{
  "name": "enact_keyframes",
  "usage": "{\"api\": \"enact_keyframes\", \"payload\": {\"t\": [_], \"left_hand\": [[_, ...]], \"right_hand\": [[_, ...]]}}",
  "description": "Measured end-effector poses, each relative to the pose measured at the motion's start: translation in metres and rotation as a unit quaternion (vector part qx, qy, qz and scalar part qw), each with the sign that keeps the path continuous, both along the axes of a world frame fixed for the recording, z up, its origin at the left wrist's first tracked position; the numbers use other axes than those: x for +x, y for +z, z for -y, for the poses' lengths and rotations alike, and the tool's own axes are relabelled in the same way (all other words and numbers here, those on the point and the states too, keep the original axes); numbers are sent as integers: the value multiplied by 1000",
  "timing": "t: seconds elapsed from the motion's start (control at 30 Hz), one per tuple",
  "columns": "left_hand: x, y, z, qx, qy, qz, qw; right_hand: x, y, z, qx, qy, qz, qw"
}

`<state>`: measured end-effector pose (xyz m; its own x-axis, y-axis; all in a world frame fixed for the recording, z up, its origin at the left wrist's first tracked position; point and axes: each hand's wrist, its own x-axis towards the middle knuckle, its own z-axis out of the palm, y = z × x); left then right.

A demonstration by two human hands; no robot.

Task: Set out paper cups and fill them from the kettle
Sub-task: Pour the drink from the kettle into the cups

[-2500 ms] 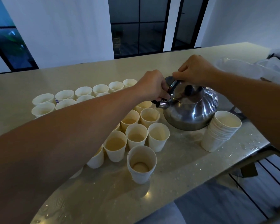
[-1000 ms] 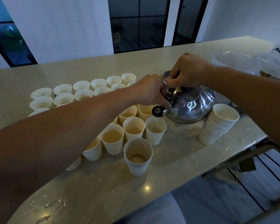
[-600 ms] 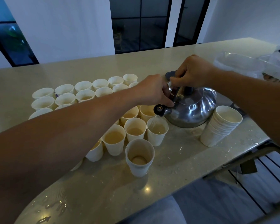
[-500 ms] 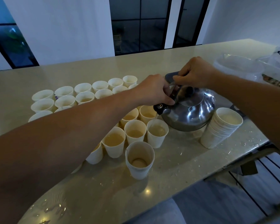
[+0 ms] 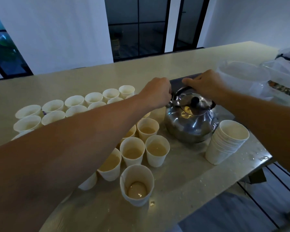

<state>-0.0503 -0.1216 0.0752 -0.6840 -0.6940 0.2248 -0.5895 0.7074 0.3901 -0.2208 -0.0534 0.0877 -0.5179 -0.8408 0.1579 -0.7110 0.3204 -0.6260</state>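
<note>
A shiny steel kettle (image 5: pixel 190 122) stands upright on the pale counter (image 5: pixel 182 178), right of the cups. My right hand (image 5: pixel 206 83) grips its black handle from above. My left hand (image 5: pixel 157 93) has its fingers curled at the kettle's spout side, hiding the spout. Several white paper cups holding pale liquid (image 5: pixel 156 152) cluster beside the kettle. One cup (image 5: pixel 137 185) stands nearest me with only a little liquid at its bottom. Two rows of cups (image 5: pixel 74 106) run to the left; my left forearm hides part of them.
A stack of nested paper cups (image 5: pixel 227 141) stands right of the kettle near the counter's edge. Clear plastic bags (image 5: pixel 244 77) lie at the back right. Water droplets speckle the counter near its front and right edges. Dark windows stand behind the counter.
The kettle tilted toward the cup beside it and poured, then came back upright and moved a little away from the cups. That cup now holds more liquid. Both hands stayed on the kettle.
</note>
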Motion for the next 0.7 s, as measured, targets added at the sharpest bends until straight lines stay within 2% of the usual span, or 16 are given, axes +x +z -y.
{"api": "enact_keyframes", "payload": {"t": [0.1,0.37,0.6,0.7], "left_hand": [[-8,-6,2,1,0,26,1000],[-23,-26,11,21,-1,30,999],[-7,-2,12,176,1,-14,984],[0,7,16,201,2,-54,978]], "right_hand": [[-2,-5,4,8,-30,38,999],[-3,-10,14,18,-16,29,999],[9,1,22,-26,-31,18,999],[17,12,23,-33,-42,-9,999]]}}
